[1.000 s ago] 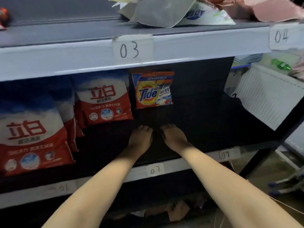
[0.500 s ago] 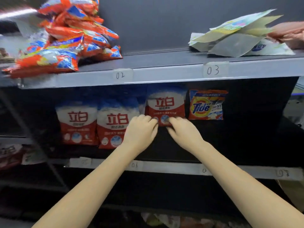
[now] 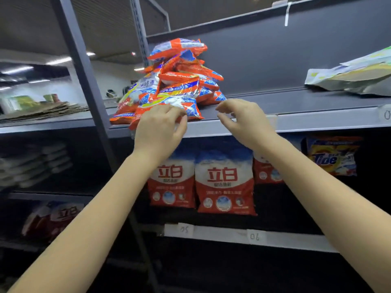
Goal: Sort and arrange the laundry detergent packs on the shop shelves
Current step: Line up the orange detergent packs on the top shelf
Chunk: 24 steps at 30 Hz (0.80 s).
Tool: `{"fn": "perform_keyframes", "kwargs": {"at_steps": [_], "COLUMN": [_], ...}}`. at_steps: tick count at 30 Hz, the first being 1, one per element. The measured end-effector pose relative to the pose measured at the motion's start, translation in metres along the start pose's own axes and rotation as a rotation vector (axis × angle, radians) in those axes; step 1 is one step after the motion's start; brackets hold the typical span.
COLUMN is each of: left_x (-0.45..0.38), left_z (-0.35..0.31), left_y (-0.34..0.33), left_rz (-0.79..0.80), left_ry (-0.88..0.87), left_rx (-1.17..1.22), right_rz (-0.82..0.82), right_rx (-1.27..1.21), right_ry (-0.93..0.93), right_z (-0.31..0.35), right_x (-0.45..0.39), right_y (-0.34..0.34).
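Detergent packs [image 3: 175,85] glossy crinkled plastic; shelf [image 3: 296,121] matt grey metal (painted).

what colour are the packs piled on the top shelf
Mostly orange-red with blue, white and yellow print; the pile shows best in the head view.

Ceiling strip lights [image 3: 19,69] are glowing far left of the orange pack pile [image 3: 173,81], which is glaring. Below it, shelves are sitting dim; edges are bending and blurring.

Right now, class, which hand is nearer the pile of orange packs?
Left. The left hand touches the front of the pile of orange packs; the right hand hovers apart, beside it.
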State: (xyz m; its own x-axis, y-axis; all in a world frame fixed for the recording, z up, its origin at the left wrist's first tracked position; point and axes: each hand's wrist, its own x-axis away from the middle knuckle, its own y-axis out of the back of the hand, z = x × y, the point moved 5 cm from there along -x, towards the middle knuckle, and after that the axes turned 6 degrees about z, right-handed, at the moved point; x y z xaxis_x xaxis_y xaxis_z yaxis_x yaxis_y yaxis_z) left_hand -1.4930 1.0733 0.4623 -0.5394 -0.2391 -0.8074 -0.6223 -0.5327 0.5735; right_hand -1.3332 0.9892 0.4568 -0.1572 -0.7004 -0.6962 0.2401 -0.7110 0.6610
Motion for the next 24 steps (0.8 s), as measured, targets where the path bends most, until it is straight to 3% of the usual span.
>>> {"fn": "perform_keyframes", "kwargs": {"at_steps": [6,9,11,18,24], "left_x": [-0.026,-0.032,-0.036,-0.031,-0.026], "left_z": [0.112,0.142,0.151,0.160,0.135], "left_y": [-0.032,-0.058,-0.069,-0.084,-0.077], "left_rz": [0.176,0.333,0.356,0.209,0.123], "left_ry": [0.409,0.640,0.743,0.874,0.840], "left_rx": [0.102,0.259,0.392,0.820,1.060], "right_rz": [0.202,0.283,0.269,0.245,0.128], "right_rx": [-0.091,-0.322,-0.480,-0.747,-0.848], "right_ry": [-0.322,-0.507,-0.608,-0.577,-0.518], "right_z": [0.002,-0.006,-0.009,-0.014,-0.008], "right_x": [-0.080,-0.106,-0.115,-0.118,-0.103], "right_y": [-0.052,-0.078,-0.089,-0.097,-0.080]}}
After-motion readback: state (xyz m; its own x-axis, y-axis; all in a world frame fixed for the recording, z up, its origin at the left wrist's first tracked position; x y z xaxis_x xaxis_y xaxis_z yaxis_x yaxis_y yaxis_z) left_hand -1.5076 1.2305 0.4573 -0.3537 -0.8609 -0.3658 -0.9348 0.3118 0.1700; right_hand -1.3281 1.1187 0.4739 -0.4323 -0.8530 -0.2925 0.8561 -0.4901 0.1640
